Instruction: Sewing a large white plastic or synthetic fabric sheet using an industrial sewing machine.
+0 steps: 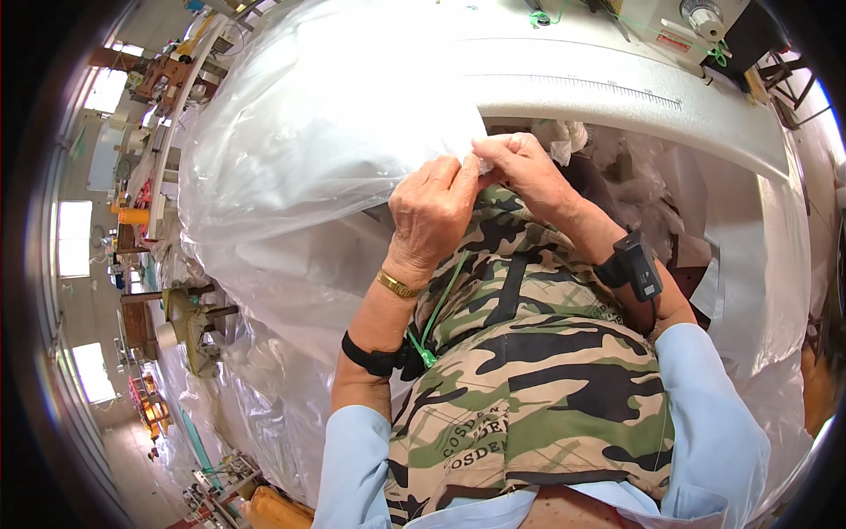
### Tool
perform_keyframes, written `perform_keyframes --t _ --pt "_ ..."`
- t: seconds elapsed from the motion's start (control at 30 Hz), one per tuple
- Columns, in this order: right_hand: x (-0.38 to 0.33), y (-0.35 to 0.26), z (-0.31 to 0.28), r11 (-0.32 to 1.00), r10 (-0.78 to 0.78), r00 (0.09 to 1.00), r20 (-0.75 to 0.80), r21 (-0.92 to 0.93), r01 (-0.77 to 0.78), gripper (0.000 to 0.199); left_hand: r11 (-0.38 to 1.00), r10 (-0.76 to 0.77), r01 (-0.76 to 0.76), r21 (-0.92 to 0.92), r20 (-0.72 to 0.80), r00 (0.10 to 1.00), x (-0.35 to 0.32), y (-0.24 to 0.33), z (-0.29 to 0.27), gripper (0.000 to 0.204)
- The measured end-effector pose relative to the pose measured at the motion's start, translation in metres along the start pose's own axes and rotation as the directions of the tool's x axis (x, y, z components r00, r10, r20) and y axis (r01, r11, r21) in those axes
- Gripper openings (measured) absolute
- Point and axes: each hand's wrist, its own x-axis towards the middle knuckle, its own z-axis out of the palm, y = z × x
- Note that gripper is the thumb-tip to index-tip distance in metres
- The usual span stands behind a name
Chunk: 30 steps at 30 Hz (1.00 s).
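The film [282,172] is being pinched at its edge by left hand [432,210] and right hand [531,179]; light, limp, slippery handling is being suggested, bunched edges being favoured.

the plastic sheeting [282,167] looks glossy and creased; the camouflage apron [573,379], matt cloth; the watch [397,284], shiny metal.

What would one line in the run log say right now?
left hand: pinching clear plastic edge | right hand: pinching same edge, close beside | white worktop: beyond hands | camouflage apron: worn
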Motion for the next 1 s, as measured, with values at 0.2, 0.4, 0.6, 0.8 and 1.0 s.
perform_keyframes --t 0.2,0.4,0.6,0.8,1.0 --pt "-0.002 0.013 -0.006 0.981 -0.065 0.993 -0.094 -0.186 0.047 0.036 0.999 0.010 -0.011 0.043 0.025 1.000 -0.005 0.002 -0.009 0.029" --pt "-0.005 0.001 0.004 0.960 -0.023 0.993 -0.113 -0.280 -0.010 0.033 0.980 0.008 -0.025 0.198 0.090 0.996 -0.040 -0.057 -0.002 0.030" --pt "-0.009 0.001 0.001 0.965 -0.011 0.985 -0.175 -0.259 -0.035 0.033 0.951 0.113 -0.077 0.299 -0.104 0.988 -0.054 -0.062 -0.037 0.029" --pt "-0.009 -0.011 0.016 0.925 -0.111 0.971 -0.210 -0.379 0.024 0.038 0.833 -0.149 0.409 -0.374 0.559 0.815 -0.053 0.005 -0.005 0.038" --pt "-0.012 -0.011 0.015 0.597 -0.322 0.936 -0.139 -0.797 0.088 0.038 -0.528 -0.225 0.439 -0.728 0.617 0.754 -0.031 0.018 0.054 0.064"
